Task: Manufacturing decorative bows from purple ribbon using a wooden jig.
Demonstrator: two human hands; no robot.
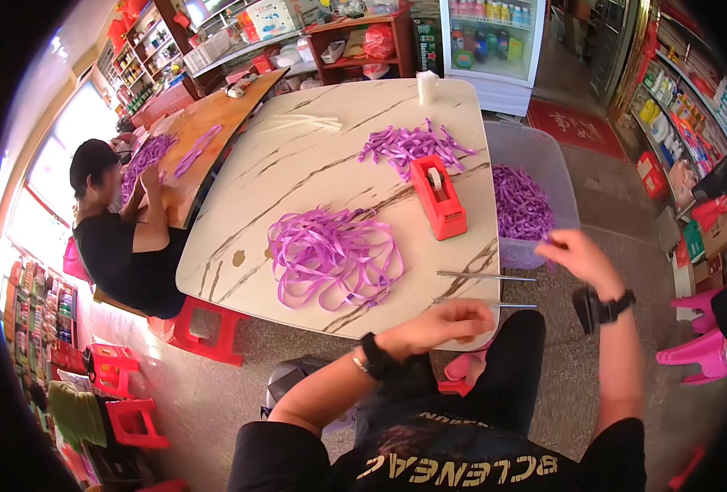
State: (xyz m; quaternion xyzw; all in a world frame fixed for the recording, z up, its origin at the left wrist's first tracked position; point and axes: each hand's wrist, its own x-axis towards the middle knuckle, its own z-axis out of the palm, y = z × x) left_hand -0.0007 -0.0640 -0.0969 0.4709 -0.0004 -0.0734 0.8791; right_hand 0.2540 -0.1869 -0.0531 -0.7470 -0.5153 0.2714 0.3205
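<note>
My right hand [581,258] is out past the table's right edge, beside a clear plastic bin [567,152]. Its fingers are pinched on a bit of purple ribbon [550,264]. Inside the bin lies a heap of folded purple ribbon pieces [521,201]. At the table's near edge, my left hand [445,324] has its fingers curled together; what they hold, if anything, is hidden. Two thin metal rods [491,276] stick out over the table edge close by. A loose tangle of long purple ribbons [331,254] lies on the marbled table [240,189].
A red tape dispenser [441,201] stands near a pile of short purple ribbon pieces [409,149]. Farther back are a white cup [427,86] and pale strips [298,123]. A person [121,221] handles purple ribbons at a wooden table [208,115] on the left. Red stools [208,332] stand below.
</note>
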